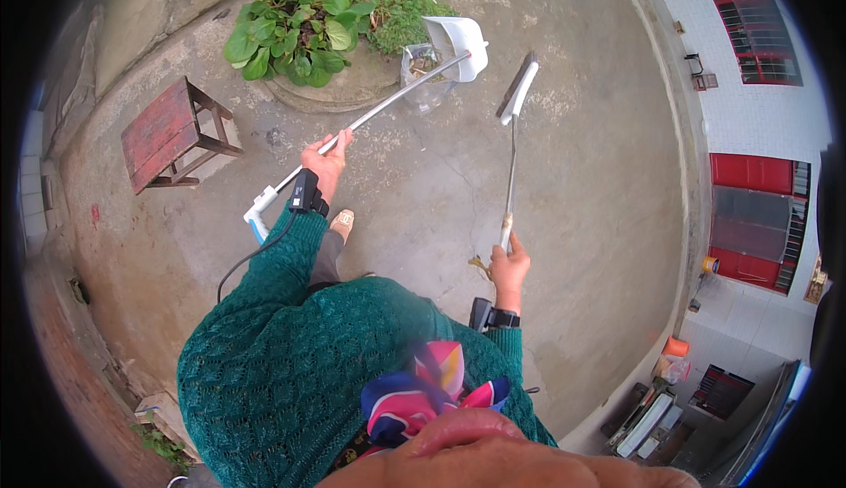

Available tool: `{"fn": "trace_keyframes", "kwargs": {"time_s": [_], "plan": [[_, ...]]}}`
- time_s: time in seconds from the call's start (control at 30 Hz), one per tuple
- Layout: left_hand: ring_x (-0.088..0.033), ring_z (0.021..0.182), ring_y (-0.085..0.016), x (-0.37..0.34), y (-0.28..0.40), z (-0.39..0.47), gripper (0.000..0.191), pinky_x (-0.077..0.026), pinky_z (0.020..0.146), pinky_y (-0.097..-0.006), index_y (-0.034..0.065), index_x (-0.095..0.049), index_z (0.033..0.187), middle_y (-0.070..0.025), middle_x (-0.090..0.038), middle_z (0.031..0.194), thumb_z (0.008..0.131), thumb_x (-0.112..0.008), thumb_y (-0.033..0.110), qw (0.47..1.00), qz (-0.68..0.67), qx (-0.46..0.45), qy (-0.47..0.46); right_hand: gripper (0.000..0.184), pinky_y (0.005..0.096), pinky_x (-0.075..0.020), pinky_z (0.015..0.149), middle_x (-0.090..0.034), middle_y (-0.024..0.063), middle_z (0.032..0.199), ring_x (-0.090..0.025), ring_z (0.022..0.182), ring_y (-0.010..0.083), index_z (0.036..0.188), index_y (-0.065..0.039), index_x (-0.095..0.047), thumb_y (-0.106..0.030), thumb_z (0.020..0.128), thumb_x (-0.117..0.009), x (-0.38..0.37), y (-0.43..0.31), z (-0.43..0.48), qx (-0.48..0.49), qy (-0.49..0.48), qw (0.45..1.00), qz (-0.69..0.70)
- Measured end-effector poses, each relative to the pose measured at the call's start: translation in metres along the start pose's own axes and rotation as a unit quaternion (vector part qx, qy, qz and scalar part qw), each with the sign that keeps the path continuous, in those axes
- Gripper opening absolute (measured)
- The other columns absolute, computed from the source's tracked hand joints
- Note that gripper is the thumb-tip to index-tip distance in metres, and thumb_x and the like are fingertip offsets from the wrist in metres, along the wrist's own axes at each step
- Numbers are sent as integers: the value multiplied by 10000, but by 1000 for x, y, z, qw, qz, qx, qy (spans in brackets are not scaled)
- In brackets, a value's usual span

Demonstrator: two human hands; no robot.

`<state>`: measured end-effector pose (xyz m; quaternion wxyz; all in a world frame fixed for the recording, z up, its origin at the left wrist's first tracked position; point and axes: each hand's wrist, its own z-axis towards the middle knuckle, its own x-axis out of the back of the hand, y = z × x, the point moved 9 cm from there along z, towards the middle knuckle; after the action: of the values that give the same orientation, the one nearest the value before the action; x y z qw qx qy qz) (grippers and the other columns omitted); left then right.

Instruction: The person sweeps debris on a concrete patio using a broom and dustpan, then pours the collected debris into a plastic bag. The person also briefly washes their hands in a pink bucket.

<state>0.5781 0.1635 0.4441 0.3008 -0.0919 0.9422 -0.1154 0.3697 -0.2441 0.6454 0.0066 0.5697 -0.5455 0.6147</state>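
My left hand [325,162] grips the metal pole of a long-handled white dustpan [470,41]. The pan is tilted over the open mouth of a clear plastic bag [428,93], which holds dry debris, perhaps leaves. Whether the pan touches the bag, I cannot tell. In my right hand [510,271] is the handle of a broom [513,164]. Its white head with dark bristles [519,91] points away from me, to the right of the bag. A strap with a black device sits on each of my wrists.
A worn red wooden stool [165,131] stands at the left on the concrete floor [595,223]. Leafy green plants [304,25] grow from a low round concrete bed [330,91] beside the bag. A white-tiled wall with red doors [750,220] runs along the right.
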Motion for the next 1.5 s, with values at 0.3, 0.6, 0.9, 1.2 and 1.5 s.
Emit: {"fn": "trace_keyframes", "kwargs": {"time_s": [0.3,0.6,0.9,1.2,1.5], "plan": [[-324,1256,-584,11,3,-14,283,-533,923,-538,-129,-389,1111,-396,-333,1319,894,-368,51,1000,1,11,-6,544,335,-511,678,-675,259,856,-677,763,209,1261,106,-520,-78,759,-616,-23,-38,7,117,-33,992,-39],[-382,1201,-587,18,3,-17,291,-535,928,-526,-143,-376,1108,-415,-361,1274,872,-377,26,1000,18,21,-14,512,313,-519,649,-698,191,871,-639,715,160,1257,95,-536,-63,776,-612,-24,-58,-16,153,-38,983,-99],[-457,1118,-601,-12,14,-57,281,-530,938,-522,-154,-398,1055,-409,-425,1181,847,-421,34,988,129,-31,-75,518,302,-498,585,-663,157,764,-613,627,136,1273,94,-519,-58,791,-633,-20,-23,-32,91,-60,994,-10],[-634,939,-450,-159,-2,-223,213,-559,892,-467,-144,-549,962,-269,-598,1047,895,-488,49,738,537,-182,-365,525,280,-457,477,-595,42,654,-534,528,83,1297,41,-521,-31,788,-625,19,52,-72,-22,-17,986,162],[-674,907,-341,-147,-22,-329,176,-590,798,-390,-136,-629,940,-242,-642,1053,889,-543,8,530,700,-237,-414,534,306,-466,436,-621,108,658,-571,495,140,1287,74,-509,-35,773,-606,45,163,-157,-153,-2,976,153]]}}
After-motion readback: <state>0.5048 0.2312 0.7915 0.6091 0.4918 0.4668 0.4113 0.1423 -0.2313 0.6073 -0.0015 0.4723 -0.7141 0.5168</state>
